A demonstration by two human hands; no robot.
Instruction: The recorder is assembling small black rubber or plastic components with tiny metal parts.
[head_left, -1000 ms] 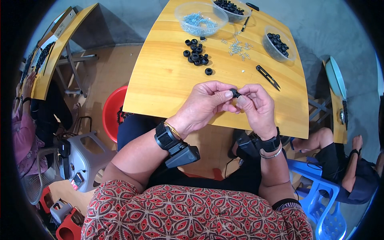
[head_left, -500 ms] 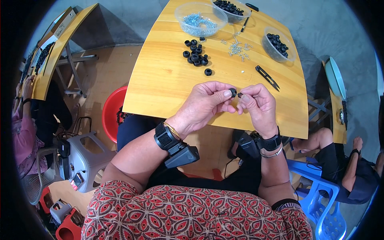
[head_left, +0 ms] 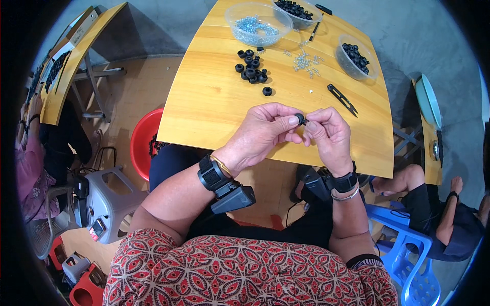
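Above the near part of the wooden table point(head_left: 214, 112), my left hand point(head_left: 265, 127) pinches a black ring-shaped piece point(head_left: 299, 118) between thumb and fingers. My right hand point(head_left: 327, 133) is closed at the piece's right side, its fingertips on a small black part pressed against it. My fingers hide most of that small part. Beyond my left hand lies a loose pile of similar black ring-shaped pieces point(head_left: 251, 75), and one single piece point(head_left: 267, 91) sits closer to me. Tiny clear beads point(head_left: 302, 62) are scattered past my hands.
Clear bowls stand at the far side: one with bluish clear beads point(head_left: 250, 24), one with small black parts point(head_left: 293, 9), one with black rings point(head_left: 356, 57). Black thread snips point(head_left: 342, 100) lie to the right. A red basin point(head_left: 140, 137) is at lower left. People sit on both sides.
The small black part at my right fingertips has come up against the ring-shaped piece, closing the gap between them. My left hand has barely moved.
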